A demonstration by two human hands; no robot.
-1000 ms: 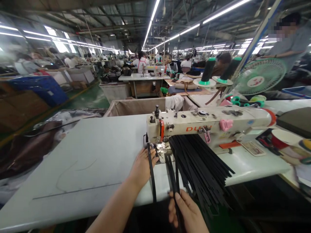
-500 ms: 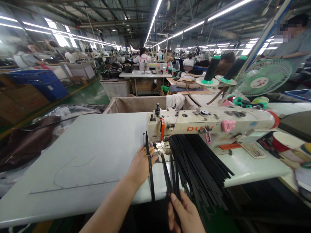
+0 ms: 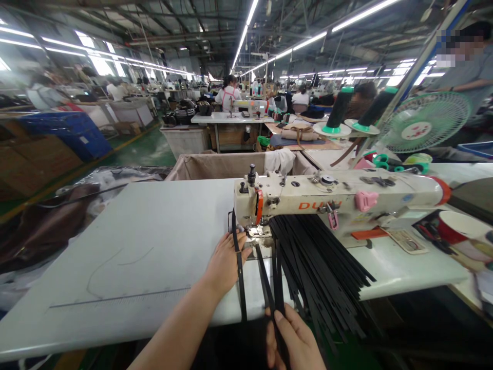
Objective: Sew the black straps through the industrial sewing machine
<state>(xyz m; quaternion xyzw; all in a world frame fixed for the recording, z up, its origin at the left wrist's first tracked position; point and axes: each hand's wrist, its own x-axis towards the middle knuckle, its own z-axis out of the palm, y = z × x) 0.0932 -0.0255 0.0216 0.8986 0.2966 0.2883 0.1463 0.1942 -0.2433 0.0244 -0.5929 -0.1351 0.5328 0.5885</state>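
A black strap (image 3: 239, 277) is pressed flat beside the sewing machine (image 3: 331, 198) by the open left hand (image 3: 225, 262), while another strap (image 3: 275, 293) is pinched taut in the right hand's (image 3: 295, 341) grip for alignment.

Long narrow black strap (image 3: 239, 277) lying flat on the white table (image 3: 146, 246), running from under the sewing machine's needle off the near edge, second pair of thin black strips (image 3: 268, 285) angled beside it, lower ends pinched between fingers, fanned pile of matching black strips (image 3: 319, 262) just right
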